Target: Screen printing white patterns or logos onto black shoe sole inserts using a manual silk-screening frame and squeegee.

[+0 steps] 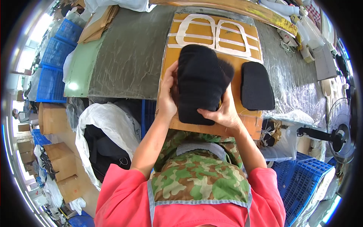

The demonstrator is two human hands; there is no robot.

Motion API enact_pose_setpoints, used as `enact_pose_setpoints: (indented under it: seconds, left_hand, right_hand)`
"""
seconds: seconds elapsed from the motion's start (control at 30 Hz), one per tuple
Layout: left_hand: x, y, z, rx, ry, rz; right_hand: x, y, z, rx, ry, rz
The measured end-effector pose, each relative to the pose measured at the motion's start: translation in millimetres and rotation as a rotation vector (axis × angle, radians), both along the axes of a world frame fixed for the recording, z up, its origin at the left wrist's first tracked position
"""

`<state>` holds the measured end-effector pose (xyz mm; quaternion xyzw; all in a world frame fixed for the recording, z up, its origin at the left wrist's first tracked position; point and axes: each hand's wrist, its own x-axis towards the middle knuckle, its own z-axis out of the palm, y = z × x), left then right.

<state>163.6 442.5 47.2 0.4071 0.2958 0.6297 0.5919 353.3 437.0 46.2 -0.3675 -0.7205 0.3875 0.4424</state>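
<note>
Over the front of an orange-brown board [227, 126] I hold a stack of black fabric pads [196, 83] with rounded tops. My left hand [168, 92] grips the stack along its left side, its fingertips hidden behind the cloth. From the lower right, my right hand [224, 111] pinches the pads, thumb across the front near the bottom edge. One pad [225, 72] fans out to the right and looks blurred. Another black pad [257, 86] lies flat on the board's right side, apart from my hands. White outlined frames [194, 32] with cross strips are on the board's far half.
Plastic film covers the grey table [126, 53]. A white sack [109, 117] of black cloth stands at my left. Blue crates [51, 83] are stacked far left, and another blue crate [306, 185] is at lower right. A black fan [338, 138] juts in at right.
</note>
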Motion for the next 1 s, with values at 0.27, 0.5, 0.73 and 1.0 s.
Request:
enact_pose_setpoints:
  seconds: [0.27, 0.5, 0.73, 1.0]
  left_hand:
    - [-19, 6, 1, 0.111, 0.383, 0.041]
    - [-7, 1, -10, -0.017, 0.173, 0.022]
    - [-6, 17, -6, 0.037, 0.386, 0.029]
    - [-11, 2, -8, 0.073, 0.271, 0.055]
  right_hand:
    - [-9, 2, 7, 0.126, 0.082, -0.002]
    - [-9, 8, -15, -0.052, 0.198, 0.105]
    - [-13, 17, -14, -0.142, 0.339, 0.130]
    - [0, 15, -4, -0.150, 0.049, 0.175]
